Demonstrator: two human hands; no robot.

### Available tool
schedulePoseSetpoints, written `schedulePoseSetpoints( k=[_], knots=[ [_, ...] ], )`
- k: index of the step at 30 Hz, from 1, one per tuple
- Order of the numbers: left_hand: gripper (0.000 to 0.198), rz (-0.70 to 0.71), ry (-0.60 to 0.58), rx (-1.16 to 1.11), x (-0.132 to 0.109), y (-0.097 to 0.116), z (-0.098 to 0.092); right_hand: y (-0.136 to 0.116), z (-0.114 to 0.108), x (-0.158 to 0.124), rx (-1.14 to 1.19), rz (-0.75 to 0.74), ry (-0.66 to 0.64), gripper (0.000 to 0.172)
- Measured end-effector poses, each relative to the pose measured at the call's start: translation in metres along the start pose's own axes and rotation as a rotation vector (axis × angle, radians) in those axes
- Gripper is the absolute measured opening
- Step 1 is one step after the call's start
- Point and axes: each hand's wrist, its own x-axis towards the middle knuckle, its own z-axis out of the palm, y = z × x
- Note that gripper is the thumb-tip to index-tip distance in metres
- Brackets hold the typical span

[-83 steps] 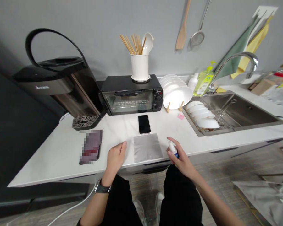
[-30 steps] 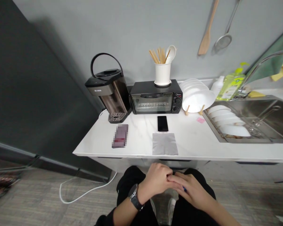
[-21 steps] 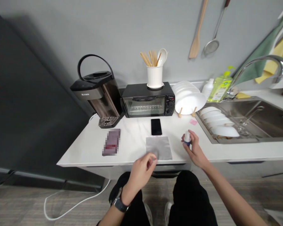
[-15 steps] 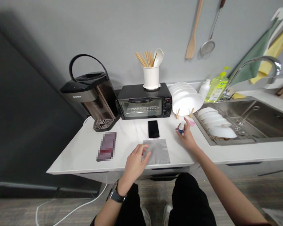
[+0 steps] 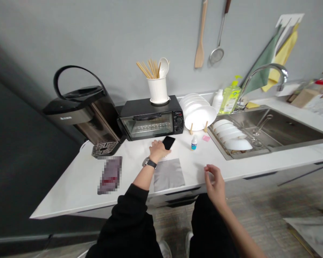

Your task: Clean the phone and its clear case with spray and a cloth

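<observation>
Left hand (image 5: pixel 157 149): gripping phone (image 5: pixel 169 142), 12 o'clock of cloth (image 5: pixel 169 175)
Right hand (image 5: pixel 214 184): free, fingers half-curled
Bottle (image 5: pixel 194 143): upright, 3 o'clock of phone
Cup (image 5: pixel 157 90): chopsticks (image 5: pixel 148 70), spoon (image 5: pixel 164 67)
Sink (image 5: pixel 281 130): bowls (image 5: pixel 231 135), 9 o'clock side

The grey wall (image 5: pixel 118 43) before me is plain, shadowed toward its left side. Against it runs a white counter (image 5: pixel 80 186) with a steel sink (image 5: pixel 288 130) set into its right part and pale cabinet fronts (image 5: pixel 239 190) with dark grips (image 5: pixel 260 176) below. To the left I see a dark, smooth panel (image 5: pixel 13 161); the floor (image 5: pixel 261 215) is grey-brown and streaked. Above the curved faucet (image 5: pixel 266 66) a white hook rail (image 5: pixel 290 18) carries green and yellow towels (image 5: pixel 282 57). The light is even, leaving only soft shadows.
</observation>
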Motion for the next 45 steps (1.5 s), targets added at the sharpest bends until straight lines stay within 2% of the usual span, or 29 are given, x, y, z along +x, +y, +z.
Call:
schedulePoseSetpoints(
  k=[2, 4, 7, 9, 11, 13, 15, 17, 19, 21, 23, 26, 29, 32, 37, 41, 45],
  knots=[
    [0.068, 0.052, -0.012, -0.015, -0.003, -0.015, -0.010, -0.006, 0.000, -0.005, 0.059, 0.018, -0.050, 0.019],
    [0.067, 0.098, 0.004, -0.024, -0.019, -0.028, -0.021, -0.016, 0.005, -0.002, 0.127, 0.022, -0.120, 0.017],
    [0.074, 0.190, 0.097, -0.026, -0.066, -0.040, -0.031, -0.039, 0.019, 0.016, 0.220, 0.010, -0.218, 0.022],
    [0.071, 0.375, 0.224, -0.032, -0.108, -0.042, -0.030, -0.056, 0.033, 0.030, 0.293, 0.034, -0.252, 0.033],
    [0.069, 0.462, 0.252, -0.023, -0.150, -0.040, -0.020, -0.072, 0.046, 0.038, 0.388, 0.103, -0.325, 0.044],
    [0.070, 0.469, 0.283, -0.010, -0.186, -0.037, -0.005, -0.082, 0.057, 0.037, 0.480, 0.200, -0.432, 0.047],
    [0.071, 0.433, 0.319, -0.011, -0.211, -0.034, 0.013, -0.088, 0.064, 0.028, 0.550, 0.326, -0.501, 0.049],
    [0.071, 0.415, 0.346, -0.017, -0.226, -0.033, 0.030, -0.089, 0.065, 0.015, 0.614, 0.477, -0.490, 0.052],
    [0.072, 0.420, 0.368, -0.012, -0.236, -0.034, 0.041, -0.089, 0.064, 0.004, 0.659, 0.587, -0.469, 0.054],
    [0.073, 0.448, 0.379, 0.005, -0.241, -0.039, 0.046, -0.089, 0.060, -0.003, 0.678, 0.634, -0.469, 0.055],
    [0.074, 0.493, 0.382, 0.022, -0.245, -0.045, 0.047, -0.092, 0.056, -0.007, 0.681, 0.655, -0.478, 0.053],
    [0.077, 0.545, 0.390, 0.044, -0.248, -0.054, 0.047, -0.098, 0.048, -0.013, 0.744, 0.765, -0.545, 0.049],
    [0.080, 0.458, 0.424, -0.013, -0.250, -0.057, 0.049, -0.099, 0.042, -0.023, 0.867, 0.825, -0.572, 0.048],
    [0.079, 0.314, 0.463, -0.094, -0.252, -0.050, 0.055, -0.097, 0.041, -0.036, 0.936, 0.734, -0.478, 0.045],
    [0.080, 0.252, 0.516, -0.164, -0.260, -0.028, 0.064, -0.093, 0.038, -0.039, 1.005, 0.745, -0.399, 0.040],
    [0.080, 0.231, 0.551, -0.188, -0.262, -0.018, 0.068, -0.087, 0.031, -0.032, 1.037, 0.831, -0.405, 0.038],
    [0.082, 0.230, 0.531, -0.221, -0.261, -0.015, 0.073, -0.079, 0.026, -0.029, 1.049, 0.842, -0.469, 0.040]
  ],
)
